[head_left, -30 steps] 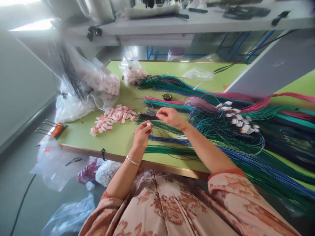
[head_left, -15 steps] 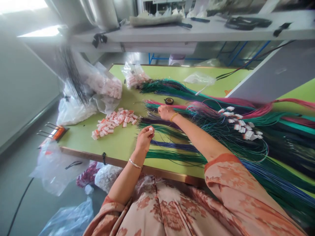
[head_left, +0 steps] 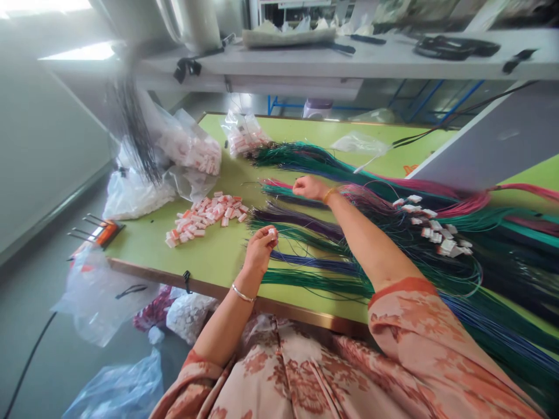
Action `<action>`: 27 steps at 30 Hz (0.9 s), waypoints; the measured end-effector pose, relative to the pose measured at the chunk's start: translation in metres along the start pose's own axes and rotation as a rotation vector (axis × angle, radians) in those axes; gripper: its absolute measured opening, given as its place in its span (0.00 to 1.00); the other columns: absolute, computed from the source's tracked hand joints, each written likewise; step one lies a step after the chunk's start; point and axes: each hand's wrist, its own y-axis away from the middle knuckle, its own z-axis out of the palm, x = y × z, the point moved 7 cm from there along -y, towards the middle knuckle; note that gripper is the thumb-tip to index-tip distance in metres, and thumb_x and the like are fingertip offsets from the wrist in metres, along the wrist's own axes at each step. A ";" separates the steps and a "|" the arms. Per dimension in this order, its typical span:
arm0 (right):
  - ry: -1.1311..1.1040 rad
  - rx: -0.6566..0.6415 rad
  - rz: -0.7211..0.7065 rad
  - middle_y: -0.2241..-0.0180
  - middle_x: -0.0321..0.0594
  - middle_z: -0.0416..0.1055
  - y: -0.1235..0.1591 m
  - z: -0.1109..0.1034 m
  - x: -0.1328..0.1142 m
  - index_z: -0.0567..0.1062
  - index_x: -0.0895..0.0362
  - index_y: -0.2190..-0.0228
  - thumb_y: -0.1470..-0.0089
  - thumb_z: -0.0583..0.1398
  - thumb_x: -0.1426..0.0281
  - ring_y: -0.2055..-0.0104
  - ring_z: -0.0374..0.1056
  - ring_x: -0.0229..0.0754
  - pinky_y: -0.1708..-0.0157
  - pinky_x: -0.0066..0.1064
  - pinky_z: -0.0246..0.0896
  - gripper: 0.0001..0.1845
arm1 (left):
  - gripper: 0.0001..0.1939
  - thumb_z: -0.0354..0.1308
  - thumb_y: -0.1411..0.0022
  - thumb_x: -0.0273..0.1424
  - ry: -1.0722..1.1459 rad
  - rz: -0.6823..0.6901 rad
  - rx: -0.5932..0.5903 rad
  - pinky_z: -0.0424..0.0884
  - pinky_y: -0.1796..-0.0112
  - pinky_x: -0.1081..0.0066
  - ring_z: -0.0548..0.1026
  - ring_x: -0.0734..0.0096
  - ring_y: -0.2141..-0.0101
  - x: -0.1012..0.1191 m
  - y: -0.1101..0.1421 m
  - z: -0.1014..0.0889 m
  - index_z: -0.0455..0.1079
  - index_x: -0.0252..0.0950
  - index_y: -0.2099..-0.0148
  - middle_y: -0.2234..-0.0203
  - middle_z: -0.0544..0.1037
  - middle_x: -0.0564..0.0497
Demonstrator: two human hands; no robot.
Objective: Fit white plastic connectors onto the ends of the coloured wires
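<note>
In the head view, my left hand is closed in a pinch on a small white-and-orange connector, above the near edge of the table. Thin wires run from this connector towards the right. My right hand reaches farther over the table, its fingers curled together at a bundle of pink and green wires. Whatever is between those fingers is too small to make out. Left of the hands lies a loose pile of connectors. More wire bundles, dark purple, blue and green, lie nearby.
Connectors joined to wires lie at the right. Plastic bags of connectors stand at the back left. A raised shelf spans the far side, with a slanted panel at right. An orange holder with metal pins sits at the left corner.
My right hand has shifted slightly away and to the right along the wires, covering the black tape roll. My left hand still pinches the connector. The camera view has shifted a little.
</note>
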 end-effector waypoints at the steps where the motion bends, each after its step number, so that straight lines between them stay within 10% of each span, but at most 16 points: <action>1: -0.009 0.028 0.034 0.65 0.44 0.79 -0.002 -0.008 0.004 0.80 0.62 0.66 0.49 0.59 0.72 0.65 0.70 0.39 0.66 0.25 0.59 0.11 | 0.14 0.69 0.55 0.26 0.001 0.002 -0.002 0.66 0.67 0.76 0.71 0.80 0.72 0.000 0.000 0.000 0.73 0.32 0.63 0.71 0.76 0.51; 15: -0.087 0.003 -0.050 0.69 0.39 0.78 -0.006 -0.002 -0.027 0.79 0.59 0.68 0.53 0.60 0.71 0.70 0.67 0.36 0.69 0.24 0.57 0.09 | 0.15 0.69 0.55 0.27 0.019 0.005 -0.020 0.66 0.66 0.76 0.70 0.81 0.72 -0.001 0.001 0.000 0.73 0.32 0.63 0.72 0.75 0.52; 27: -0.595 0.033 -0.315 0.77 0.34 0.68 0.016 0.006 -0.117 0.72 0.60 0.75 0.55 0.58 0.67 0.75 0.59 0.33 0.72 0.25 0.55 0.08 | 0.14 0.69 0.55 0.25 0.074 0.020 -0.023 0.65 0.66 0.76 0.72 0.79 0.70 0.001 0.002 0.001 0.74 0.33 0.63 0.70 0.76 0.52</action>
